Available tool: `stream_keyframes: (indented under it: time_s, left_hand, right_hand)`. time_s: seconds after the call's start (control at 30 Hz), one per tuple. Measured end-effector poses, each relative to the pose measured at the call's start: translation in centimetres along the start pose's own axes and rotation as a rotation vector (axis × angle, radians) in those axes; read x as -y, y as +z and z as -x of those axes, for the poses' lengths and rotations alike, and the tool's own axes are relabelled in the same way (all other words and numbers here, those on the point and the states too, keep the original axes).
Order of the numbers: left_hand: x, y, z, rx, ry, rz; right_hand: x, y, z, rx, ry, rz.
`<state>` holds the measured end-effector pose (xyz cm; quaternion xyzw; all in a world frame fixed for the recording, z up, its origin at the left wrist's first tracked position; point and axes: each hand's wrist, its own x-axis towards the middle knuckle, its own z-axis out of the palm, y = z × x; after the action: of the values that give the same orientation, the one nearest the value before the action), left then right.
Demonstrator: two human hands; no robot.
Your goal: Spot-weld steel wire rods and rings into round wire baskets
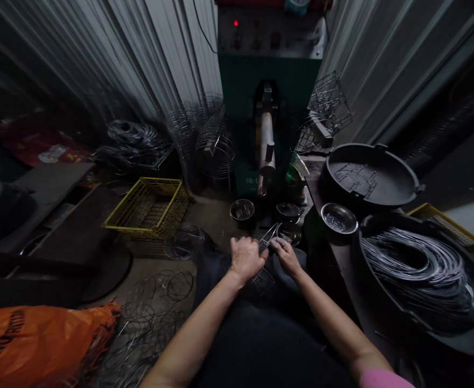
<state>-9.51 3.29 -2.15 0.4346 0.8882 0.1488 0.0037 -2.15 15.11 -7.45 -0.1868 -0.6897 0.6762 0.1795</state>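
Note:
My left hand (pixel 246 260) is closed around a small bent-wire frame (pixel 263 280), above my lap. Pinched fingers of my right hand (pixel 286 257) meet the frame's upper right side. Part of the wire sticks up between the two hands, and its lower end hangs below them. Just beyond my hands stand small round bowls: one bowl (pixel 242 211) with short metal pieces in it, and a darker bowl (pixel 287 211) to its right. Ahead is a green machine (pixel 271 75) with a pale cylindrical arm (pixel 266 134) pointing toward me.
A yellow wire basket (pixel 148 207) stands on the left, near tangled wire rings (pixel 156 307) and an orange sack (pixel 39 342). To the right are a round black pan (pixel 370 196), a metal bowl of small pieces (pixel 337 218) and a large tub holding coiled wire rings (pixel 423 264).

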Motion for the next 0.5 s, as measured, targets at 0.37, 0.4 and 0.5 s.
stream_keyframes:
  time_s: [0.37, 0.4, 0.5]
  left_hand:
    - [-0.2, -0.3, -0.9, 0.043, 0.007, -0.088]
    - [-0.2, -0.3, -1.1, 0.047, 0.011, -0.090]
    - [-0.1, -0.4, -1.8, 0.050, 0.031, -0.099]
  right_hand:
    - [0.5, 0.2, -0.6, -0.054, -0.020, 0.020]
    - [0.5, 0.1, -0.7, -0.052, -0.022, 0.022]
    - [0.4, -0.2, -1.3, -0.049, -0.021, 0.019]
